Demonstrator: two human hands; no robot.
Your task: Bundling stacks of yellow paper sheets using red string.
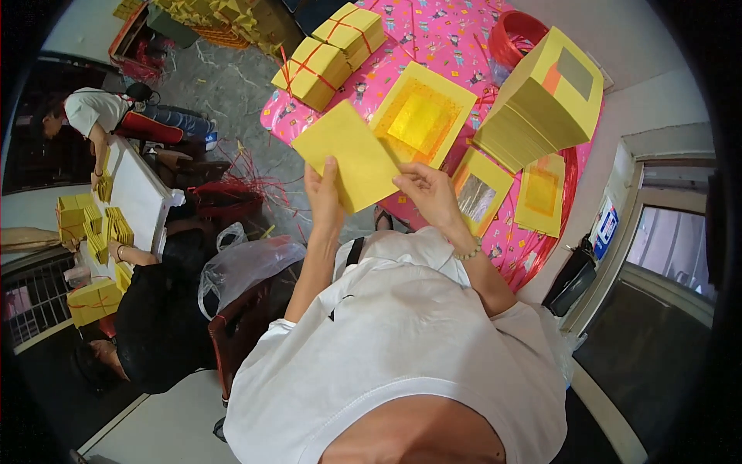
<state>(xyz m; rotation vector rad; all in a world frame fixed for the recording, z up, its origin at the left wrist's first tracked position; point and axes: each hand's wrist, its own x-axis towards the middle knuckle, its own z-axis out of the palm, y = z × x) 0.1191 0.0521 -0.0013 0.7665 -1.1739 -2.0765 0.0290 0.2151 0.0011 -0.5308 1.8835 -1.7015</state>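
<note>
A plain yellow sheet [346,155] is held up in front of the chest, above the near edge of the bench [464,39] with its pink patterned cover. The left hand [325,197] is clamped on the sheet's lower edge, thumb in front, fingers behind it. The right hand [427,192] is pinched on the lower right corner, so both grips are closed on the same sheet.

The sheet is seen tilted, one corner pointing up toward the far left, its long axis running from upper left to lower right. Just beyond it, toward the right hand's side, an open sheet with a gold foil square [421,116] lies flat on the bench; it is the right hand that is nearer to it. Further right a tall stack of yellow paper [541,104] is standing, and two loose foil sheets [510,189] lie between that stack and the wrist (one silver-centred, one gold).

Tied yellow bundles [332,54] are set at the far end, well apart from both hands.

The fingers behind the sheet are hidden, and whether one sheet or several are held cannot be told. The bench's right side is bent by the lens. Two other people are seen at a white table [139,193] on the left, their work too small to make out.
</note>
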